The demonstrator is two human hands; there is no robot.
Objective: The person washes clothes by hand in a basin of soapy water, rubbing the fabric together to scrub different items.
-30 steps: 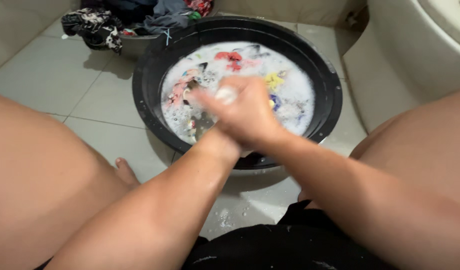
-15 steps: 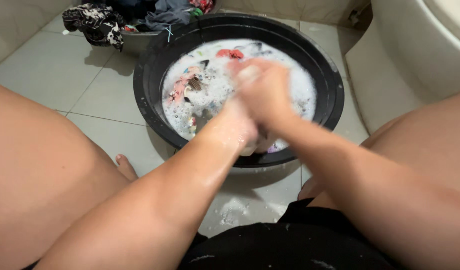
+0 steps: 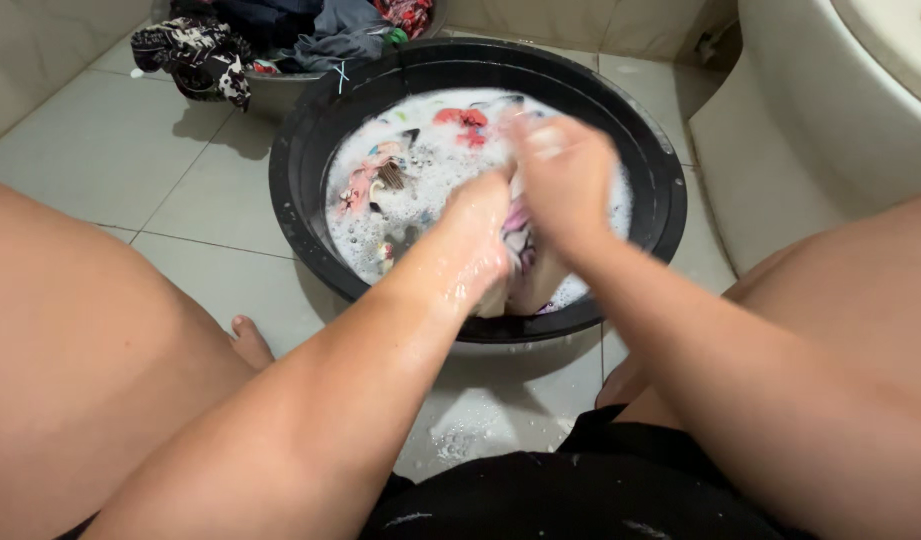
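One wet, pale garment with pink and dark print [image 3: 520, 250] is clenched between both fists over the near rim of the black basin [image 3: 300, 215], the left hand [image 3: 477, 232] closed round its near part and the right hand [image 3: 565, 175], blurred, closed round its far part. Soapy water [image 3: 420, 185] with other coloured pieces floating in it is held by the basin, which is set on the tiled floor [image 3: 110, 150] with a laundry heap [image 3: 280, 35] at its far edge. Suds could be slopped over the near rim onto the already foamy floor by hard rubbing, and a slippery patch could be left by the bare foot [image 3: 250, 340].
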